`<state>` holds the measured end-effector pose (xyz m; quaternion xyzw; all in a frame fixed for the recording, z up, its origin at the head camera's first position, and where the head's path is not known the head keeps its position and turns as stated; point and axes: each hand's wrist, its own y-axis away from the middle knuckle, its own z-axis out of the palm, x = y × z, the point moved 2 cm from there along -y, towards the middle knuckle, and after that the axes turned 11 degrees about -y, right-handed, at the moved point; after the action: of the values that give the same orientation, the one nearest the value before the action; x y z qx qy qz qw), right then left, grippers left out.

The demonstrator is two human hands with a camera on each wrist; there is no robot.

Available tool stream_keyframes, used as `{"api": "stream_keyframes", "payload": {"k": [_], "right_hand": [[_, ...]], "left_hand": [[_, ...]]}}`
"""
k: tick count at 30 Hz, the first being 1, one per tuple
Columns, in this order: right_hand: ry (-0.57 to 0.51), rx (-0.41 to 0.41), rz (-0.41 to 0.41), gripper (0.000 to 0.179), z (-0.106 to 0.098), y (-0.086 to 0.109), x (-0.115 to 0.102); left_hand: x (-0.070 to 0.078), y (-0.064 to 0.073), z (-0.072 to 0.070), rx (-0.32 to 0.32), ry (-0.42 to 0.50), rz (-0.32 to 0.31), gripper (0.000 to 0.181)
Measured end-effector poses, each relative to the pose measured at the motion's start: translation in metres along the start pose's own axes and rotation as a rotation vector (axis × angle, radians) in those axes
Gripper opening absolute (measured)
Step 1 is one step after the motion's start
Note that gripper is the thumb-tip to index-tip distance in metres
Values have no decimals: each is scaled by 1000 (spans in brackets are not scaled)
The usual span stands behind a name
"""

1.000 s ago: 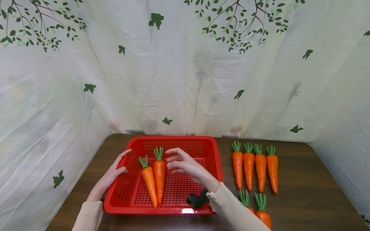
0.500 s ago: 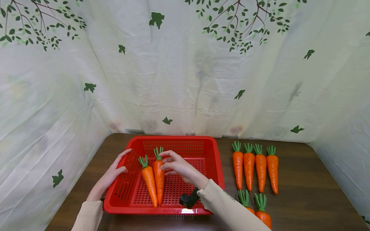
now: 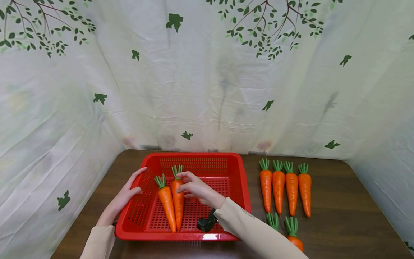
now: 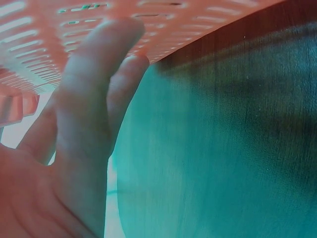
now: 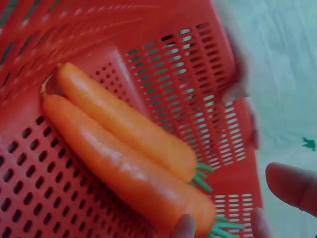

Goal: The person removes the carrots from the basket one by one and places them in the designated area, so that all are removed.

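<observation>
Two orange carrots with green tops lie side by side in a red plastic basket: a left carrot and a right carrot. My left hand grips the basket's left rim, its thumb over the edge and its fingers along the slotted outer wall. My right hand is over the right carrot's upper end, overlapping its top. In the right wrist view its fingers are spread apart around that carrot's leafy end, with nothing pinched between them.
Right of the basket on the brown table, several carrots lie in a row. Below them, two more carrots are partly hidden by the right sleeve. A leaf-patterned white curtain hangs behind the table.
My right hand has moved left and slightly down inside the basket, from beside the right carrot to over its upper end. The left hand and the carrots stay where they were.
</observation>
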<state>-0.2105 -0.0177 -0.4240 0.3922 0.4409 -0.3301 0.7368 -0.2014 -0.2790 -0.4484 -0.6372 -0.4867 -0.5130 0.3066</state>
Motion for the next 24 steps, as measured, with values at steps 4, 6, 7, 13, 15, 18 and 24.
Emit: {"api": "stream_keyframes", "payload": {"k": [4, 6, 7, 13, 15, 18, 24], "right_hand": [[9, 9, 11, 50, 1, -4, 5], [13, 15, 19, 50, 1, -5, 8], [16, 19, 23, 50, 1, -6, 9], [67, 26, 59, 52, 1, -10, 16], [84, 18, 72, 54, 0, -11, 17], [100, -4, 87, 59, 0, -13, 19], [116, -58, 109, 67, 2, -14, 21]], "left_hand": [[0, 0, 0, 2, -4, -12, 70], [0, 0, 0, 4, -5, -16, 71], [0, 0, 0, 6, -4, -18, 71], [1, 0, 0, 14, -4, -21, 71], [1, 0, 0, 16, -4, -22, 71], [1, 0, 0, 16, -3, -21, 70], [1, 0, 1, 15, -2, -14, 70]]}}
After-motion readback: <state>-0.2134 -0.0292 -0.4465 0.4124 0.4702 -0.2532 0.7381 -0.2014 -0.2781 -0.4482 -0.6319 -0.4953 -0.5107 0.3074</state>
